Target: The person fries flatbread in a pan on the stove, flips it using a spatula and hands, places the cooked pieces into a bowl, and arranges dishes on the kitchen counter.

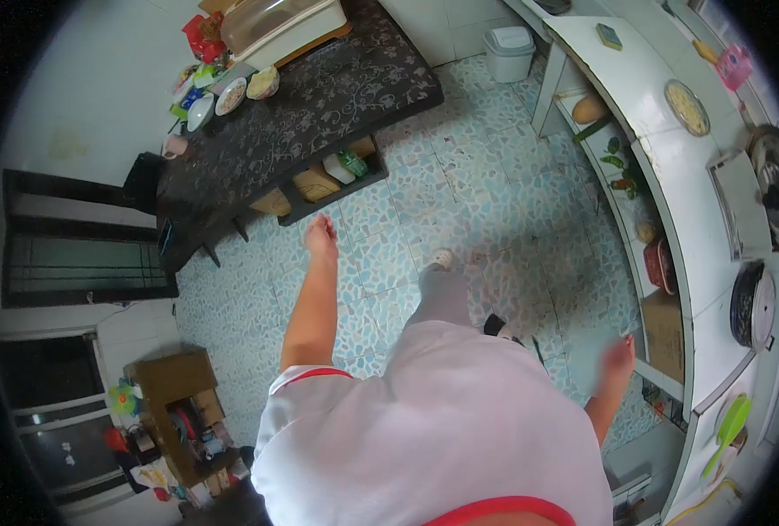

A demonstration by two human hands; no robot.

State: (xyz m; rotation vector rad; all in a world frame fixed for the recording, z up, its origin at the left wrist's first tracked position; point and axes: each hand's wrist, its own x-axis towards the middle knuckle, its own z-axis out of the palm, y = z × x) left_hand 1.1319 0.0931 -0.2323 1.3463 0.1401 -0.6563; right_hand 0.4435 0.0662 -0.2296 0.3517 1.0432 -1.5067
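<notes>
My left hand (321,235) hangs over the tiled floor, close to the lower shelf of the dark patterned table (337,96). Its fingers are curled in, and nothing shows in them. On the other side, my right hand (617,359) is beside the white counter (661,158), near a cardboard box (664,337) on the lower shelf. Motion blur smears this hand, so its fingers and anything in them cannot be made out. Neither hand visibly touches the furniture.
Bowls (231,96) and a lidded container (288,31) stand on the dark table. A white bin (509,54) is on the floor beyond. The right counter holds a plate of food (687,107), a round pan (752,306) and a green utensil (734,419). Wooden cabinet (174,377) lower left.
</notes>
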